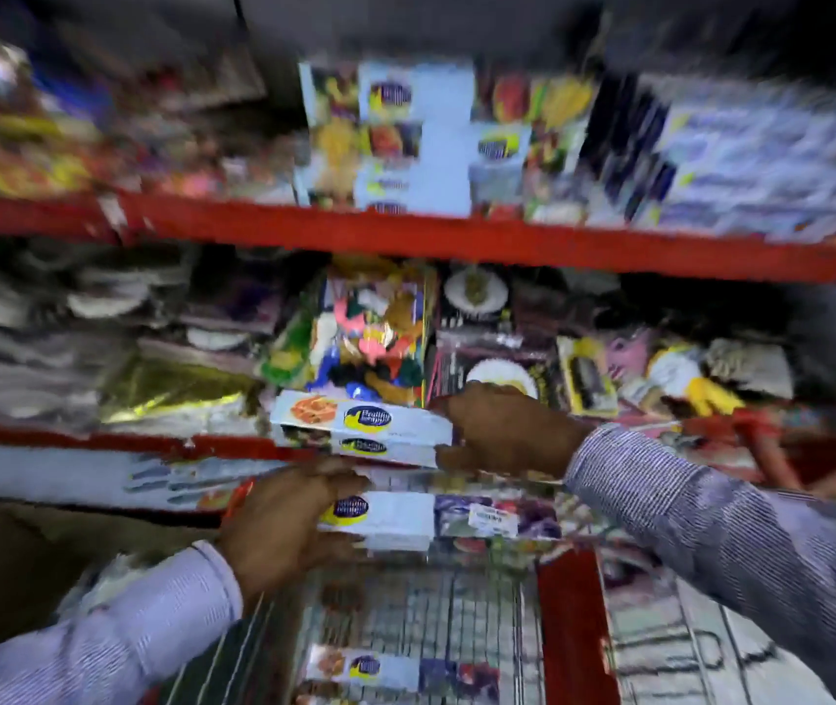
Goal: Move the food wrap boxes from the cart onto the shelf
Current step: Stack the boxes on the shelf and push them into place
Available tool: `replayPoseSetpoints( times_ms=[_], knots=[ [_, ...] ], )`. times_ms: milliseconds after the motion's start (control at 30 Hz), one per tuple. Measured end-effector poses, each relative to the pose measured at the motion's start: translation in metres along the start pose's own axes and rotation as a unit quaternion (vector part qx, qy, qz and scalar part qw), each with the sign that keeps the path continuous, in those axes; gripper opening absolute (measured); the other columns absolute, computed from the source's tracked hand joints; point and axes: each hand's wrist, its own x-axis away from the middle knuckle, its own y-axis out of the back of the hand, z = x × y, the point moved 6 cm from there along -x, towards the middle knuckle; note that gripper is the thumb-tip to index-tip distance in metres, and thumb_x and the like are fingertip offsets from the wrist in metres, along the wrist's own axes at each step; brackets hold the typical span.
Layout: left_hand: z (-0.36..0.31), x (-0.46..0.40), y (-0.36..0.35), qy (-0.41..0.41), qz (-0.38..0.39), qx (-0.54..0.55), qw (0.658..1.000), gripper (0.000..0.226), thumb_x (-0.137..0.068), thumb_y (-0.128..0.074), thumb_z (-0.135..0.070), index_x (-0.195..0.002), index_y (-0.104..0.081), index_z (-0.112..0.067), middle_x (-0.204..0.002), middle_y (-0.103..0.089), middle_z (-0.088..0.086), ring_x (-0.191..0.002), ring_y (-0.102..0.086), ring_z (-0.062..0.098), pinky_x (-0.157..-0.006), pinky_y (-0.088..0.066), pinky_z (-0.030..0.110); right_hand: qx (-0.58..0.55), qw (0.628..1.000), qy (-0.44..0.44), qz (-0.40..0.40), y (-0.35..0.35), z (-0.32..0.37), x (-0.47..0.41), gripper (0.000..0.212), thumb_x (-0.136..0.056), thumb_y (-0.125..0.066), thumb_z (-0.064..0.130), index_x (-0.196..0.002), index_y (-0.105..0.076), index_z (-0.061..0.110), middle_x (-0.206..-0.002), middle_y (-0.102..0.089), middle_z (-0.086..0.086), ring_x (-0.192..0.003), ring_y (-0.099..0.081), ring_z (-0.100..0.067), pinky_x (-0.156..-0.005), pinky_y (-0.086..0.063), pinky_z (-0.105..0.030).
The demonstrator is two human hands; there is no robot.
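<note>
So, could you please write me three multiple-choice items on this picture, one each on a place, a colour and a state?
1. Where does the box in the right hand sit?
A. Above the box in the left hand
B. Flat on the cart floor
C. On the top shelf

2. What colour are the shelf edges?
A. Green
B. Red
C. White

3. What is the left hand doing?
A. Hanging empty
B. Pushing the cart handle
C. Gripping a food wrap box

Key: 1 A, the upper box is above the lower box. 2 B, both rails show red. 3 C, its fingers close round the lower box's end, above the cart.
</note>
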Motion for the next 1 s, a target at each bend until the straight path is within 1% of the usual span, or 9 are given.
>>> replayPoseSetpoints(
  times_ms=[67, 167, 267, 367, 467, 633, 700, 867, 1000],
  knots=[
    [-0.026, -0.012, 0.057, -0.023, -0.032, -0.028, 0.999, 0.058, -0.064, -0.072, -0.056, -0.116, -0.063, -0.032, -0.118, -0.065, -0.017, -0.104, -0.059, 0.005, -0.092, -0.027, 0.000, 0.010, 0.999, 0.007, -0.035, 0.064, 0.005, 0.004, 0.037, -0.082, -0.061, 0.047, -0.105, -0.058, 0.017, -0.095, -0.068, -0.010, -0.087, -0.062, -0.029, -0.072, -0.052, -0.038],
    [-0.043, -0.033, 0.113, -0.026, -0.060, -0.057, 0.996, 0.063, -0.058, -0.080, -0.052, -0.116, -0.064, -0.036, -0.112, -0.063, -0.026, -0.102, -0.059, -0.004, -0.081, -0.039, 0.008, 0.022, 0.997, -0.007, -0.077, 0.133, 0.004, 0.007, 0.040, -0.076, -0.060, 0.048, -0.104, -0.060, 0.020, -0.092, -0.069, -0.009, -0.082, -0.062, -0.029, -0.069, -0.054, -0.040],
    [-0.055, -0.056, 0.162, -0.036, -0.095, -0.083, 0.991, 0.062, -0.059, -0.081, -0.055, -0.116, -0.066, -0.038, -0.113, -0.067, -0.023, -0.104, -0.062, -0.003, -0.082, -0.047, 0.013, 0.030, 0.992, -0.003, -0.121, 0.188, 0.001, 0.007, 0.041, -0.076, -0.057, 0.049, -0.104, -0.059, 0.019, -0.100, -0.062, -0.008, -0.089, -0.059, -0.027, -0.076, -0.052, -0.039],
    [-0.062, -0.077, 0.202, -0.048, -0.130, -0.081, 0.987, 0.063, -0.058, -0.080, -0.052, -0.118, -0.066, -0.039, -0.116, -0.065, -0.026, -0.104, -0.059, -0.007, -0.081, -0.041, 0.005, 0.043, 0.986, -0.005, -0.162, 0.228, -0.006, 0.002, 0.039, -0.076, -0.055, 0.047, -0.100, -0.059, 0.017, -0.102, -0.054, -0.009, -0.092, -0.057, -0.029, -0.080, -0.052, -0.043],
    [-0.066, -0.097, 0.230, -0.061, -0.149, -0.075, 0.984, 0.060, -0.058, -0.081, -0.048, -0.116, -0.068, -0.033, -0.116, -0.067, -0.019, -0.103, -0.061, -0.004, -0.086, -0.045, 0.012, 0.042, 0.983, -0.022, -0.175, 0.254, -0.020, -0.008, 0.034, -0.075, -0.054, 0.045, -0.097, -0.059, 0.020, -0.102, -0.054, -0.006, -0.092, -0.057, -0.026, -0.079, -0.054, -0.044],
    [-0.074, -0.122, 0.247, -0.056, -0.152, -0.113, 0.980, 0.066, -0.059, -0.080, -0.046, -0.121, -0.066, -0.033, -0.120, -0.067, -0.015, -0.107, -0.060, 0.007, -0.091, -0.049, 0.026, 0.037, 0.981, -0.052, -0.182, 0.270, -0.049, -0.028, 0.017, -0.084, -0.062, 0.027, -0.093, -0.057, 0.014, -0.106, -0.056, -0.013, -0.097, -0.055, -0.031, -0.083, -0.049, -0.039],
    [-0.056, -0.144, 0.250, -0.048, -0.155, -0.089, 0.983, 0.066, -0.059, -0.082, -0.047, -0.121, -0.066, -0.033, -0.119, -0.067, -0.016, -0.104, -0.061, 0.005, -0.091, -0.051, 0.029, 0.023, 0.982, -0.074, -0.175, 0.270, -0.065, -0.054, 0.019, -0.087, -0.062, 0.023, -0.102, -0.058, 0.011, -0.114, -0.054, -0.015, -0.103, -0.053, -0.030, -0.083, -0.042, -0.032],
    [-0.050, -0.158, 0.248, -0.038, -0.162, -0.083, 0.983, 0.066, -0.059, -0.084, -0.046, -0.121, -0.066, -0.033, -0.121, -0.067, -0.016, -0.107, -0.060, 0.006, -0.092, -0.049, 0.025, 0.001, 0.977, -0.117, -0.178, 0.258, -0.087, -0.082, 0.037, -0.085, -0.064, 0.024, -0.118, -0.057, 0.009, -0.126, -0.051, -0.018, -0.119, -0.046, -0.035, -0.099, -0.042, -0.041],
    [-0.040, -0.165, 0.244, -0.030, -0.157, -0.076, 0.984, 0.065, -0.059, -0.082, -0.047, -0.121, -0.066, -0.034, -0.118, -0.067, -0.016, -0.104, -0.061, 0.007, -0.086, -0.049, 0.024, -0.003, 0.976, -0.122, -0.182, 0.245, -0.099, -0.097, 0.040, -0.087, -0.064, 0.021, -0.122, -0.054, 0.005, -0.126, -0.050, -0.020, -0.119, -0.045, -0.033, -0.100, -0.040, -0.036]
  ],
)
